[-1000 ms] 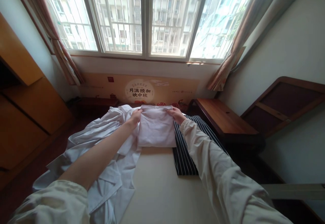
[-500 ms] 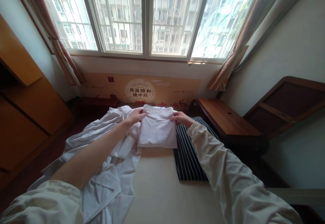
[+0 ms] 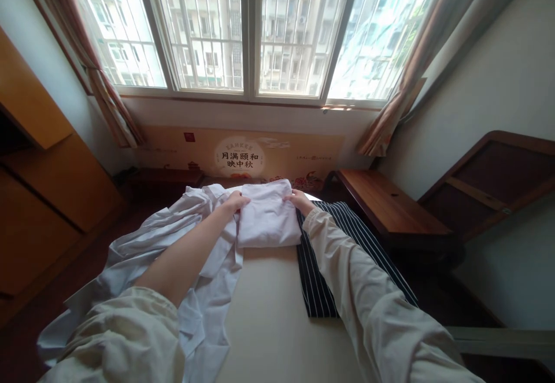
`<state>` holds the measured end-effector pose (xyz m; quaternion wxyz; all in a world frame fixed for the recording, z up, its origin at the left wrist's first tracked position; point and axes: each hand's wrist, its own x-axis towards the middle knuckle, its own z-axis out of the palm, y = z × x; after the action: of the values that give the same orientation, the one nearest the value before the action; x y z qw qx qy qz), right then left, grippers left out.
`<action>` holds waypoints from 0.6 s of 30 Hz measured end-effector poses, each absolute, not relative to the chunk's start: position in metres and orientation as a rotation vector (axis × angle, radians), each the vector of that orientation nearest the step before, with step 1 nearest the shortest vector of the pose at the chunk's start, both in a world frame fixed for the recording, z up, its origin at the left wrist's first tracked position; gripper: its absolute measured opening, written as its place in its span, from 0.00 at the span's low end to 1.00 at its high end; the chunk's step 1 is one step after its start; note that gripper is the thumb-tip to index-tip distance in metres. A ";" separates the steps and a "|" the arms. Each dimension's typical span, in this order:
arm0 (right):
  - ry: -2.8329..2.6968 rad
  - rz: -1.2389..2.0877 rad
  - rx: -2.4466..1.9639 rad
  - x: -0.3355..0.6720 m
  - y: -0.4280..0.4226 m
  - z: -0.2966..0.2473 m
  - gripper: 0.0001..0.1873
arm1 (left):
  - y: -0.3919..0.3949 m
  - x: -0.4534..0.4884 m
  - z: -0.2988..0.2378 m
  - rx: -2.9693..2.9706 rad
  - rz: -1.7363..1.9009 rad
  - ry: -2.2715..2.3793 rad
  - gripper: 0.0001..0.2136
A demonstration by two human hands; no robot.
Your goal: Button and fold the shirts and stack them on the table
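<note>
A folded white cloth [image 3: 267,216] lies at the far end of a beige surface [image 3: 273,319]. My left hand [image 3: 235,203] grips its left edge, fingers closed on the fabric. My right hand [image 3: 296,200] holds its right edge near the top corner, fingers curled over the cloth. A crumpled white garment [image 3: 173,244] spreads out on the left under my left arm. A dark striped cloth [image 3: 323,267] lies flat on the right, partly under my right sleeve.
A wide window [image 3: 251,30] with curtains fills the far wall, with a printed board [image 3: 238,154] below it. A wooden side table [image 3: 390,206] stands at the right, a wooden cabinet [image 3: 39,157] at the left, and a dark headboard [image 3: 489,175] leans against the right wall.
Both hands have drawn closer in on the folded cloth's top edge, and the cloth looks shorter and more bunched. The view has shifted slightly nearer.
</note>
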<state>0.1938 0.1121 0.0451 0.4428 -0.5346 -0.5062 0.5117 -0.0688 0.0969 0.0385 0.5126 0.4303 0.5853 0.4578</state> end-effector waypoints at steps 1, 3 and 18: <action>-1.252 1.289 -1.315 0.192 0.112 0.043 0.13 | 0.097 -0.068 0.036 1.014 1.096 1.422 0.15; -1.239 1.327 -1.284 0.190 0.111 0.043 0.13 | 0.098 -0.067 0.035 0.982 1.098 1.400 0.14; -1.189 1.391 -1.322 0.170 0.119 0.050 0.12 | 0.104 -0.072 0.034 0.882 1.118 1.238 0.13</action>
<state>0.1700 0.1190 0.0500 0.4279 -0.5292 -0.4761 0.5569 -0.0722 0.1041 0.0337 0.5869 0.3785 0.5312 0.4797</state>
